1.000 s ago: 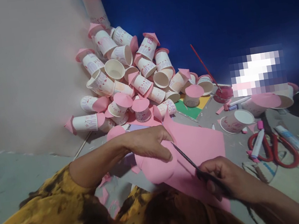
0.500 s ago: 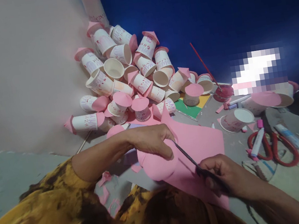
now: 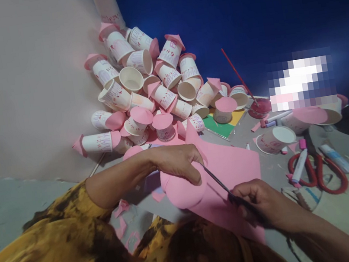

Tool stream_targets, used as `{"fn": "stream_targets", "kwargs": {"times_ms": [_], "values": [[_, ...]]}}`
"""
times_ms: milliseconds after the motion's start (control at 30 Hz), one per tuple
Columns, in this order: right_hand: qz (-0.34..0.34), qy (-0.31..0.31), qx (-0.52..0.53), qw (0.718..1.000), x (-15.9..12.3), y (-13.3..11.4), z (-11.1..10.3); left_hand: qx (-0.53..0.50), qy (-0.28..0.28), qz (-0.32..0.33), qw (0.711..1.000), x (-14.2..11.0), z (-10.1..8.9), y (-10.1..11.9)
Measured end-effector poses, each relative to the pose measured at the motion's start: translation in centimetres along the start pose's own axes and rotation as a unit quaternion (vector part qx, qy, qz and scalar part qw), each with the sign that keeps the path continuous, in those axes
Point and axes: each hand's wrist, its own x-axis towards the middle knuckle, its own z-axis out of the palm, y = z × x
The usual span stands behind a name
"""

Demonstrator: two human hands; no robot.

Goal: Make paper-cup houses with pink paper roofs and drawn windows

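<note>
My left hand (image 3: pixel 182 162) is closed on a pink paper sheet (image 3: pixel 231 157), gripping it where a rounded pink piece (image 3: pixel 185 193) lies against the larger sheet. Wrapped round the dark handles of a pair of scissors (image 3: pixel 216 178) is my right hand (image 3: pixel 254 204). The blades point up and left, with their tips at the paper beside my left fingers. How far the blades are apart cannot be made out. The sheet spreads over the table in front of my body, and its upper left corner sticks up in a point.
White paper cups (image 3: pixel 162 95) with pink cone tops are piled against the walls. At the right lie red-handled scissors (image 3: pixel 332 177), a glue stick (image 3: pixel 338 159) and a marker (image 3: pixel 300 164). A red pot (image 3: pixel 259 109) holds a brush. Pink scraps (image 3: pixel 121 228) lie at lower left.
The whole view has shifted slightly. Both hands, the scissors and the paper stay in nearly the same position relative to each other.
</note>
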Motion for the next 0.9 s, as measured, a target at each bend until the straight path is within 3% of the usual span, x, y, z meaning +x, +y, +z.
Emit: {"fn": "stream_targets", "kwargs": {"times_ms": [167, 267, 367, 500, 567, 733, 800, 900], "values": [[-0.005, 0.007, 0.011, 1.0, 0.0, 0.1, -0.2, -0.029, -0.016, 0.004, 0.999, 0.0, -0.2, -0.4], [-0.03, 0.027, 0.068, 0.997, 0.2, 0.3, -0.2, -0.063, 0.0, 0.019, 0.998, -0.4, -0.3, -0.8], [-0.058, 0.034, 0.138, 0.988, 0.6, 1.2, -0.2, -0.14, 0.11, 0.019, 0.984, -1.2, 0.0, -0.9], [-0.108, 0.011, 0.169, 0.98, 1.3, 2.5, -0.2, -0.316, 0.311, 0.027, 0.896, -2.2, 1.5, -0.7], [-0.138, 0.009, 0.18, 0.974, 1.6, 2.7, -0.1, -0.357, 0.361, 0.05, 0.86, -2.9, 2.2, -0.4], [-0.178, 0.041, 0.225, 0.957, 1.8, 1.7, 0.0, -0.313, 0.461, 0.111, 0.823, -5.1, 3.7, 1.3], [-0.186, 0.078, 0.226, 0.953, 1.9, 1.1, 0.0, -0.317, 0.478, 0.136, 0.808, -5.2, 4.5, 2.1], [-0.188, 0.113, 0.235, 0.947, 2.0, 0.7, -0.3, -0.378, 0.402, 0.141, 0.822, -3.2, 5.8, 2.4]]}}
